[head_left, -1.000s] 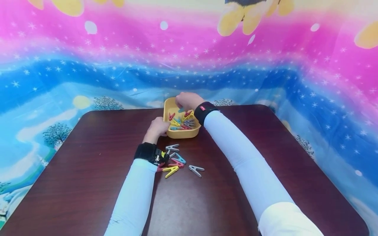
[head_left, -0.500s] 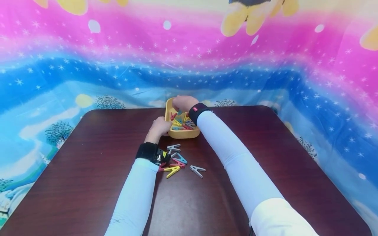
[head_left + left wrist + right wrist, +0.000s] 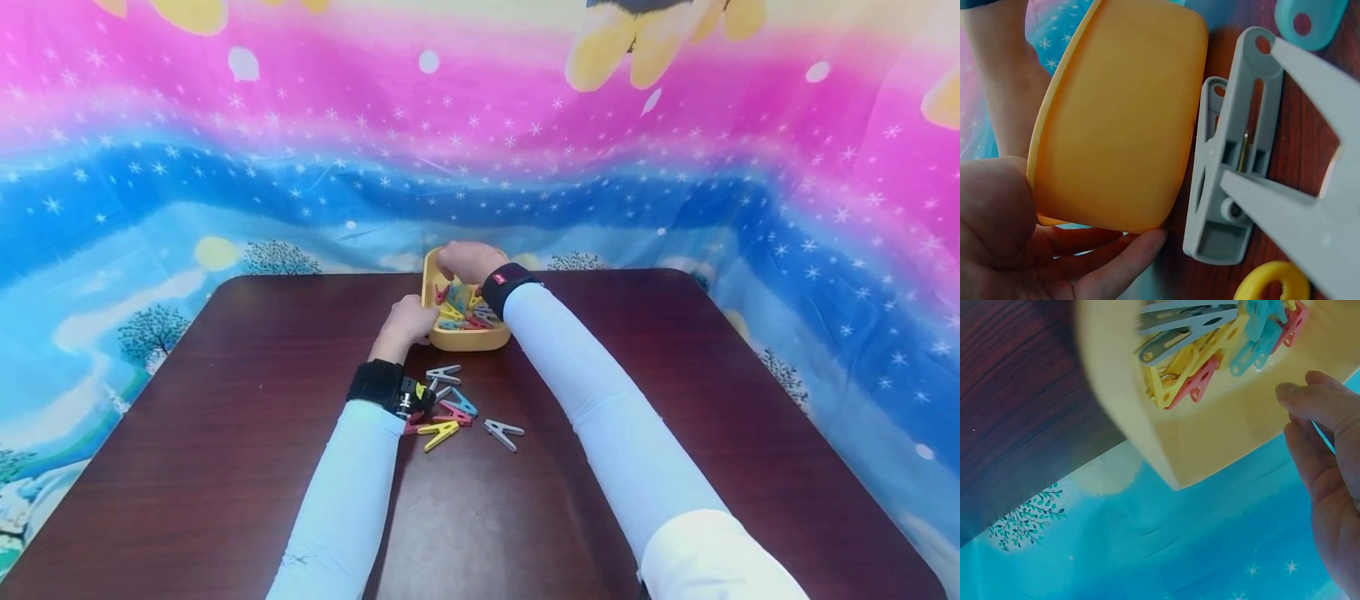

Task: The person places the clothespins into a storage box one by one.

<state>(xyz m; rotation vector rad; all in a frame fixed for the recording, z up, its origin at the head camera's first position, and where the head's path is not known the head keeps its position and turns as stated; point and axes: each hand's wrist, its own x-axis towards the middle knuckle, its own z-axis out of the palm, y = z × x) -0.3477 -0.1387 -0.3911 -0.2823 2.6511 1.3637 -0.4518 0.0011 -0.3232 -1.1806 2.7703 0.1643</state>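
A yellow plastic box (image 3: 469,340) stands near the far table edge. My left hand (image 3: 405,321) grips its left side, thumb by the rim and fingers against the outer wall (image 3: 1116,125) in the left wrist view. Inside lie several clothespins: a grey one (image 3: 1188,334), a red one (image 3: 1196,381), blue ones (image 3: 1247,357) and yellow ones. Over the far part of the box is my right hand (image 3: 471,260). In the right wrist view its loosely bent fingers (image 3: 1313,403) hold nothing and overlap the box's inner wall; the clothespins lie apart from them.
In front of the box, several clothespins lie on the dark wooden table (image 3: 247,417): a grey one (image 3: 504,432), a yellow one (image 3: 439,432), a blue one (image 3: 463,403) and others partly behind the left wrist camera. A patterned cloth (image 3: 360,187) hangs behind the table.
A blue clothespin held in my right hand a second ago now lies in the box. My right hand has shifted slightly left. My left hand keeps its grip on the box.
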